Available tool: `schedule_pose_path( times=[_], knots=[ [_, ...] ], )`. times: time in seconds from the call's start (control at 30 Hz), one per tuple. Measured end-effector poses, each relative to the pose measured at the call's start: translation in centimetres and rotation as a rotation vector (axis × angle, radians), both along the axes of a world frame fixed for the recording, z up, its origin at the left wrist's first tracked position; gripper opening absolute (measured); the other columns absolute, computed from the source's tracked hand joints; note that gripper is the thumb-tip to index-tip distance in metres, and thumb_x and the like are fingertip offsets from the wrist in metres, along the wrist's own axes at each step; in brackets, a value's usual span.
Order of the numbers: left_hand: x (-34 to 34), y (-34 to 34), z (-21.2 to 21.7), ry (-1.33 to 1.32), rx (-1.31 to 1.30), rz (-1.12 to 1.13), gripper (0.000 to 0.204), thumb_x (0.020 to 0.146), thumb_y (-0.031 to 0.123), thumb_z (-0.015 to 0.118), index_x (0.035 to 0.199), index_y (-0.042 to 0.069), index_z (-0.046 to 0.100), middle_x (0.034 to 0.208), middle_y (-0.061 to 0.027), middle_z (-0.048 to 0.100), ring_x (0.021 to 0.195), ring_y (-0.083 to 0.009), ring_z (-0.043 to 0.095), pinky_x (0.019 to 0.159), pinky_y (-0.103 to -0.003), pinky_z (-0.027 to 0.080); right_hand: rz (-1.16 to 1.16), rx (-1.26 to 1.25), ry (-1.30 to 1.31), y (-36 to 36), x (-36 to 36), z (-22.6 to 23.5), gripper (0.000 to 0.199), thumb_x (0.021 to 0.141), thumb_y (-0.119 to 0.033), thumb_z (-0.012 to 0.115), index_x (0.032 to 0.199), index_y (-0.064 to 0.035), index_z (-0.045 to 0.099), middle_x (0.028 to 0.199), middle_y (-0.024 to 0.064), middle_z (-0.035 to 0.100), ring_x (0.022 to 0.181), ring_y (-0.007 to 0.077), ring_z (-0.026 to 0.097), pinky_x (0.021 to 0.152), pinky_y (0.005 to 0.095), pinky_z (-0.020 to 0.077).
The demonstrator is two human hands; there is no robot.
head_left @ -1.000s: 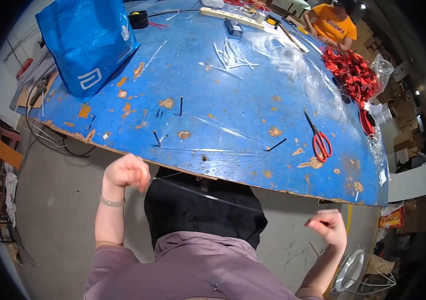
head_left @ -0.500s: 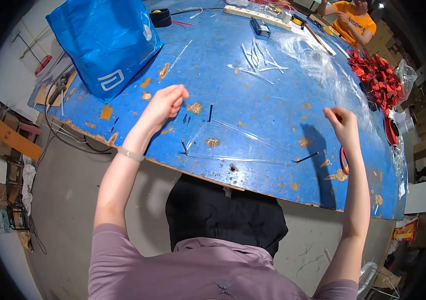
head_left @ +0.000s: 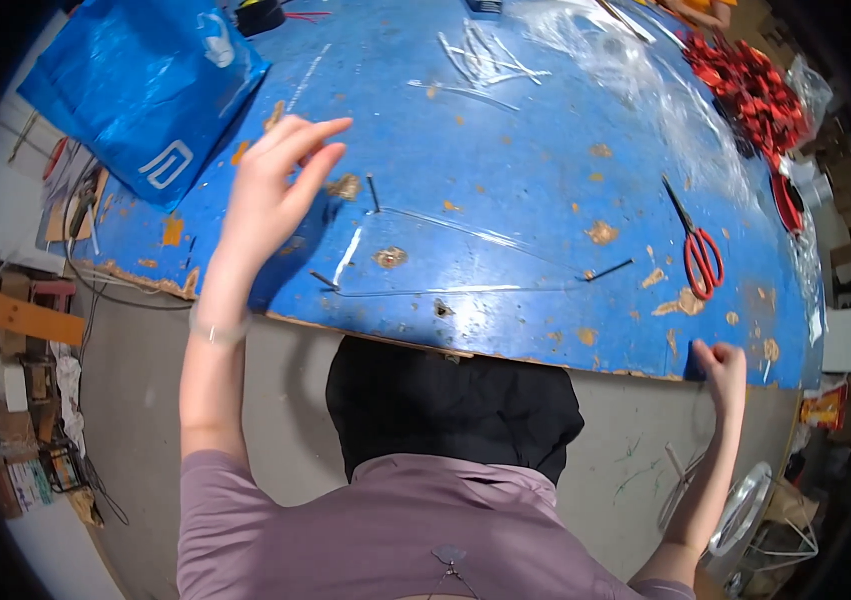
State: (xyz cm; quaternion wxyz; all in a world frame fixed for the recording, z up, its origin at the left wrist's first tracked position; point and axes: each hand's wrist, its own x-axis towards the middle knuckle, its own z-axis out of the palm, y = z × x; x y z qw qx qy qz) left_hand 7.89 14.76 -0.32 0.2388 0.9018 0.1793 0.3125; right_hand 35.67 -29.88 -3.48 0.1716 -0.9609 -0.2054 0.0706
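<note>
My left hand (head_left: 276,190) hovers over the left part of the worn blue table (head_left: 506,160), fingers spread and pointing right, holding nothing. A short black stick (head_left: 374,193) lies just right of it. A clear plastic sheet (head_left: 446,255) lies flat on the table in front of me. My right hand (head_left: 721,368) is at the table's near right edge with its fingers curled against the edge. I cannot see anything inside that hand. Red-handled scissors (head_left: 701,250) lie on the table above it.
A blue bag (head_left: 146,90) sits at the table's far left. White sticks (head_left: 486,60), a pile of red parts (head_left: 746,85) and a black tape roll (head_left: 261,15) lie at the back. Clutter and cables (head_left: 36,330) crowd the floor at left.
My right hand has drawn back from the table top to its near right edge. My left hand has lifted and spread over the left side. My head has leaned closer in.
</note>
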Motion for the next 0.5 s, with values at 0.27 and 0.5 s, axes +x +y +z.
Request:
schedule_pose_path(
  times=[0.27, 0.5],
  knots=[
    [6.6, -16.0, -4.5, 0.125, 0.244, -0.376, 0.068, 0.08, 0.043, 0.052, 0.121, -0.009, 0.036, 0.121, -0.0263, 0.041, 0.115, -0.0353, 0.04, 0.096, -0.04, 0.032, -0.34, 0.184, 0.359, -10.3, -8.5, -1.5, 0.037, 0.079, -0.028, 0.062, 0.053, -0.0046, 0.051, 0.045, -0.0068, 0.036, 0.043, 0.0032, 0.03, 0.04, 0.022, 0.0205],
    [10.2, -19.1, -8.4, 0.251, 0.265, -0.306, 0.084, 0.079, 0.06, 0.038, 0.127, -0.008, 0.028, 0.135, -0.0263, 0.022, 0.127, -0.034, 0.023, 0.105, -0.04, 0.015, -0.605, 0.473, 0.572, -25.3, -20.3, -4.1, 0.026, 0.077, -0.017, 0.064, 0.056, -0.0036, 0.054, 0.047, -0.0046, 0.041, 0.042, 0.0042, 0.032, 0.039, 0.0214, 0.0224]
  ],
)
